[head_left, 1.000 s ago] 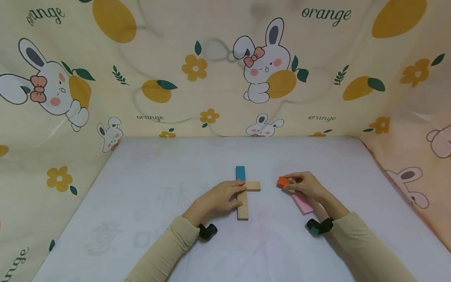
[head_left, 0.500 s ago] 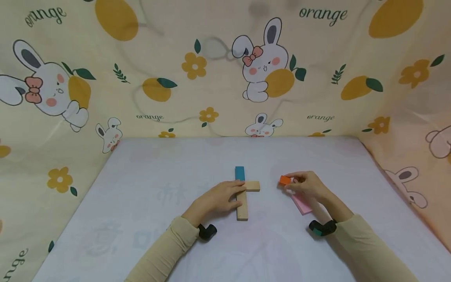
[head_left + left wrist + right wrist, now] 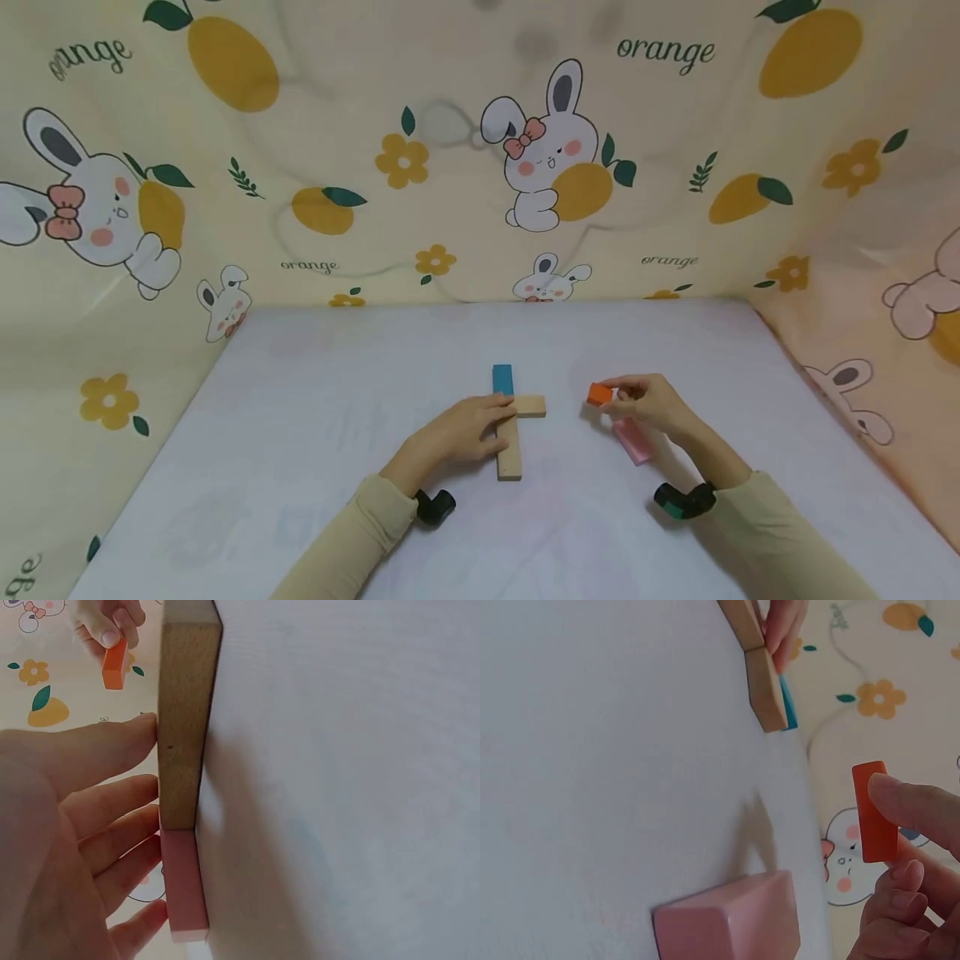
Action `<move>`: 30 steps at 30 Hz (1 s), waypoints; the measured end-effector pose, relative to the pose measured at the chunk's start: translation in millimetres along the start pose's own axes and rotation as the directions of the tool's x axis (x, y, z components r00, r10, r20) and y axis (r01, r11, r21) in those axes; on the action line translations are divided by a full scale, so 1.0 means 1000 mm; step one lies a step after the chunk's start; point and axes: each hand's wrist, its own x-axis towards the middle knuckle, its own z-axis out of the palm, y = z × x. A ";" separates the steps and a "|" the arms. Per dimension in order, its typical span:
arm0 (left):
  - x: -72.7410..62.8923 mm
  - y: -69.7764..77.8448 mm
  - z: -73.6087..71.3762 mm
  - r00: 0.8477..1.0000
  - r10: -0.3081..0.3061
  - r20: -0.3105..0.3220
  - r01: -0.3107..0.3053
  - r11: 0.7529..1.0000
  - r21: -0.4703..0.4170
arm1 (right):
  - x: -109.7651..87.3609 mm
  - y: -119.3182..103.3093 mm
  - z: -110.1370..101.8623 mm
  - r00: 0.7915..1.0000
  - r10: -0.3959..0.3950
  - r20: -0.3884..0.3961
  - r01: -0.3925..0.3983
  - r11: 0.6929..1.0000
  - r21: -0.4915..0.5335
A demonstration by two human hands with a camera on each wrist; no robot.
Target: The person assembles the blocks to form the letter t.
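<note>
My left hand (image 3: 459, 429) rests on a row of blocks, its fingertips on their upper faces. Under it runs a long plain wooden block (image 3: 509, 458), with a short wooden block (image 3: 531, 407) sticking out to the right and a blue block (image 3: 502, 379) at the far end. The left wrist view also shows a pink block (image 3: 184, 881) end to end with the wood, hidden by the hand from above. My right hand (image 3: 651, 404) pinches a small orange block (image 3: 874, 817) between thumb and fingers, held above the table. Below that hand lies another pink block (image 3: 632, 442).
A white-covered table (image 3: 360, 358) carries the blocks. Behind and at both sides hangs a cream cloth (image 3: 405, 225) printed with rabbits, oranges and flowers. Each wrist wears a black camera; one is the left-wrist camera (image 3: 435, 507).
The head view has tilted, shifting the scene slightly down and left. The orange block in my right hand has moved slightly right and away from the table's near side. My left hand stays put.
</note>
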 end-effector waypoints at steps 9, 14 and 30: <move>-0.006 -0.001 0.005 1.000 0.001 -0.016 -0.001 1.000 -0.030 | -0.006 -0.006 0.008 1.000 -0.012 -0.001 0.012 0.999 0.036; -0.004 -0.002 0.000 1.000 -0.005 -0.026 0.004 1.000 -0.025 | -0.007 -0.014 0.009 0.999 -0.027 -0.023 0.029 0.998 0.059; 0.000 -0.001 -0.001 1.000 0.013 -0.003 -0.013 1.000 -0.027 | -0.019 -0.022 0.019 0.999 -0.020 -0.028 0.022 0.997 0.070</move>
